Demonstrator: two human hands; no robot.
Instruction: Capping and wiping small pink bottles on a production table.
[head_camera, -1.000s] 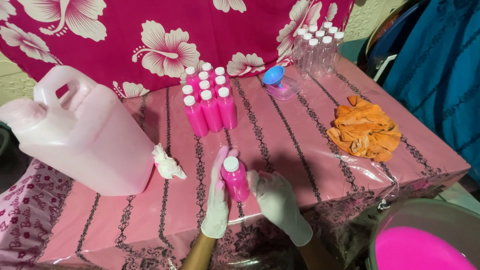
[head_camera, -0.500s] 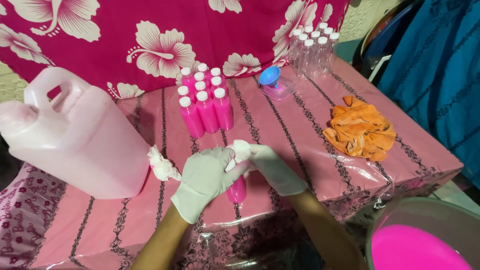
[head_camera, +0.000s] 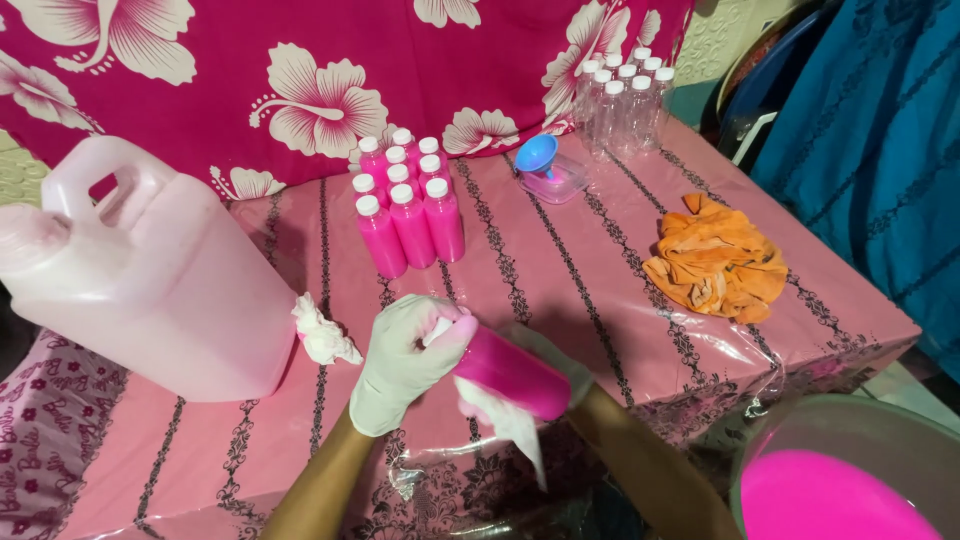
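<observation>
A small bottle of pink liquid (head_camera: 510, 375) lies tilted on its side between my two gloved hands, above the near part of the table. My left hand (head_camera: 405, 360) wraps the capped end. My right hand (head_camera: 560, 365) is under the bottle's other end, mostly hidden behind it, with a white tissue (head_camera: 510, 425) hanging from below the bottle.
Several filled pink bottles (head_camera: 405, 215) with white caps stand in a cluster at the back. A large pale jug (head_camera: 150, 280) sits left, a crumpled tissue (head_camera: 325, 335) beside it. Empty clear bottles (head_camera: 620, 100), a blue funnel (head_camera: 537, 155), an orange cloth (head_camera: 715, 260), a basin of pink liquid (head_camera: 840, 495).
The bottle stood upright on the table a second ago. Both hands closed on it, lifted it and tipped it onto its side, with a tissue now against it.
</observation>
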